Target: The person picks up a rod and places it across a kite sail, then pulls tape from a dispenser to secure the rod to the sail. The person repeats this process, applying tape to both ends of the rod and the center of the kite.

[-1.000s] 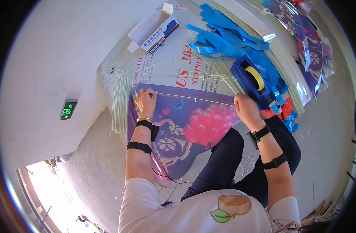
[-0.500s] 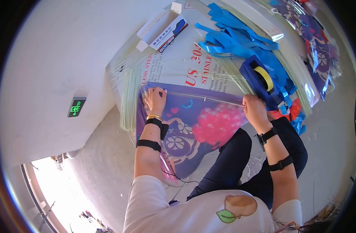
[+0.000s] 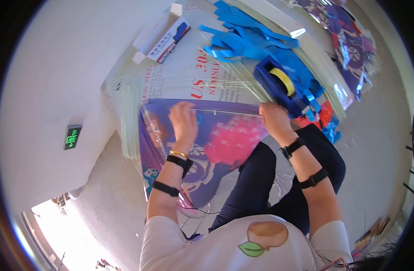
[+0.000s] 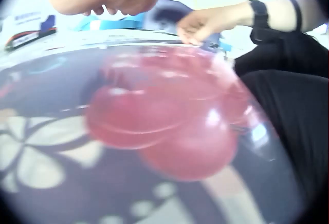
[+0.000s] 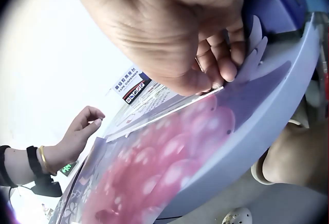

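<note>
A purple plastic sheet (image 3: 202, 180) printed with pink balloons and white flower shapes lies over the front of the table and hangs toward the knees. A thin whitish rod (image 3: 215, 112) runs along its upper edge. My right hand (image 3: 275, 121) pinches the rod's right end between thumb and fingertips, as the right wrist view shows close up. Raised over the left part of the sheet is my left hand (image 3: 184, 122), blurred, its fingers loosely bent around nothing. In the right wrist view, this hand (image 5: 77, 139) hovers by the rod's far end.
A blue tape dispenser (image 3: 266, 74) with yellow core stands just beyond my right hand, before a heap of blue ribbon (image 3: 252, 34). Pale thin rods (image 3: 131, 122) lie bundled at the left. An opened tape dispenser box (image 3: 161, 38) sits at the back left.
My left hand has left the sheet's upper left corner and moved right, uncovering a printed figure there. My right hand stays at the rod's right end. The head view has shifted.
</note>
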Motion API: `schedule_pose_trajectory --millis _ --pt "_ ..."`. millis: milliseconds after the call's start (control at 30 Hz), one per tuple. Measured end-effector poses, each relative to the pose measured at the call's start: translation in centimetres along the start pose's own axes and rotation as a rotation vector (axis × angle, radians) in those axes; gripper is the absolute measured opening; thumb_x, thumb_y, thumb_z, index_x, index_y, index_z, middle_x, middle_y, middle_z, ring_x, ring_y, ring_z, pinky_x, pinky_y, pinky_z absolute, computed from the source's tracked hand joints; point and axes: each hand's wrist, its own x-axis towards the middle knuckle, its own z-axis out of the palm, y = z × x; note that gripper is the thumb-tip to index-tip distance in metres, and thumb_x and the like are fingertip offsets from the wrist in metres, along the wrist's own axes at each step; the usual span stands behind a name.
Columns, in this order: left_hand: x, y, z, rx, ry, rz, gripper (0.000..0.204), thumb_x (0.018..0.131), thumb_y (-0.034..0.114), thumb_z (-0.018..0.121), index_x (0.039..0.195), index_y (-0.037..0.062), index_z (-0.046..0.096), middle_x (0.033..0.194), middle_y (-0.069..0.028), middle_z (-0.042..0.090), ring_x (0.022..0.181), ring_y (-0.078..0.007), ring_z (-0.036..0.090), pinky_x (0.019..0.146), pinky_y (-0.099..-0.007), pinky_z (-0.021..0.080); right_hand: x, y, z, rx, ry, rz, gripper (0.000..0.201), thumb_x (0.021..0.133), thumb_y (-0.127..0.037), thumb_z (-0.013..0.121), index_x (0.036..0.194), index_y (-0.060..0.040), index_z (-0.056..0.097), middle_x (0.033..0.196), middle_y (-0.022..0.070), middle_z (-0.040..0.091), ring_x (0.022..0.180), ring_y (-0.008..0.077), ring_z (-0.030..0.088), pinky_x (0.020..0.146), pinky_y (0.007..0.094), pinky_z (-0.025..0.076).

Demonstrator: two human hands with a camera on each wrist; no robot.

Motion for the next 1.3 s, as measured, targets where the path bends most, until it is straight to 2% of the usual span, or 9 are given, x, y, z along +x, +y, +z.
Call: schedule_pose_trajectory --millis 100,133,200,300,567,733,833,1000,1300 --pt "-1.6 7.1 2.1 -0.238 -0.338 0.329 0.051 0.091 0.02 0.069 0.138 0.0058 0.056 0.149 -0.0156 0.05 0.146 -0.0381 0.039 0.121 -0.0529 0.029 -0.1 0.1 -0.1 0.011 -0.007 -0.021 0.012 0.083 -0.007 0.067 0.092 -0.0105 0.06 0.092 0.0076 0.065 0.096 0.0294 0.066 0.083 0.0423 0.051" --pt "-2.2 8.8 2.9 -0.251 -0.336 0.332 0.051 0.091 0.02 0.069 0.138 0.0058 0.056 0.149 -0.0156 0.05 0.146 -0.0381 0.039 0.121 -0.0529 0.029 -0.1 0.2 0.0 0.0 -0.01 -0.014 0.012 0.083 -0.007 0.067 0.092 -0.0105 0.06 0.092 0.0076 0.065 0.096 0.0294 0.066 0.083 0.0423 0.051" --pt "-3.0 11.2 4.1 -0.157 -0.481 0.483 0.076 0.095 0.037 0.065 0.156 0.0023 0.038 0.166 -0.0167 0.03 0.157 -0.0377 0.019 0.128 -0.0535 0.015 -0.1 0.4 0.1 0.044 -0.017 -0.023 0.009 0.086 -0.005 0.064 0.093 -0.0104 0.06 0.092 0.0077 0.065 0.096 0.029 0.066 0.084 0.0416 0.051" --pt "-3.5 12.2 5.1 -0.049 -0.539 0.457 0.09 0.097 0.049 0.06 0.163 0.0008 0.022 0.172 -0.0157 0.016 0.16 -0.0365 0.011 0.129 -0.0536 0.009 -0.1 0.5 0.3 0.014 -0.007 -0.023 0.01 0.089 -0.004 0.06 0.098 -0.0079 0.06 0.095 0.0101 0.067 0.097 0.0309 0.068 0.082 0.0425 0.054" --pt "-4.0 12.3 5.6 -0.014 -0.483 0.467 0.086 0.101 0.055 0.051 0.162 0.0 0.025 0.171 -0.0161 0.018 0.16 -0.0369 0.012 0.129 -0.0542 0.01 -1.9 0.5 -3.2 0.033 -0.015 0.097 0.016 0.091 -0.002 0.059 0.107 -0.0041 0.058 0.092 0.0157 0.068 0.09 0.0359 0.07 0.075 0.0455 0.057" --pt "-3.9 12.5 5.5 -0.003 -0.463 0.481 0.086 0.101 0.058 0.048 0.161 -0.0015 0.027 0.171 -0.0166 0.021 0.159 -0.0374 0.014 0.128 -0.0544 0.011 -6.8 0.8 -7.9 0.223 0.015 0.1 0.013 0.093 -0.003 0.057 0.105 -0.0053 0.057 0.091 0.0162 0.066 0.088 0.0382 0.067 0.073 0.049 0.053" --pt "-3.8 13.3 5.6 0.011 -0.48 0.466 0.084 0.101 0.059 0.048 0.161 0.0019 0.029 0.17 -0.0182 0.023 0.158 -0.0411 0.015 0.127 -0.0578 0.012 -10.1 0.7 -9.9 0.312 -0.013 0.153 0.009 0.092 -0.002 0.058 0.1 -0.0058 0.058 0.091 0.0154 0.065 0.087 0.038 0.067 0.073 0.0486 0.052" --pt "-3.7 15.5 5.9 0.131 -0.459 0.443 0.079 0.098 0.065 0.049 0.164 0.0261 0.028 0.163 -0.0251 0.032 0.151 -0.0552 0.022 0.12 -0.0718 0.017 -13.8 0.7 -10.4 0.451 0.015 0.195 0.005 0.094 -0.003 0.059 0.098 -0.006 0.06 0.091 0.0135 0.065 0.089 0.0359 0.066 0.074 0.0456 0.052" --pt "-3.6 17.2 6.1 0.21 -0.446 0.411 0.083 0.096 0.07 0.05 0.165 0.0317 0.025 0.157 -0.032 0.037 0.145 -0.0593 0.027 0.115 -0.0753 0.022 -16.0 1.0 -10.8 0.456 0.085 0.234 0.005 0.092 -0.004 0.061 0.097 -0.0058 0.061 0.088 0.0122 0.063 0.087 0.0345 0.066 0.074 0.044 0.052"
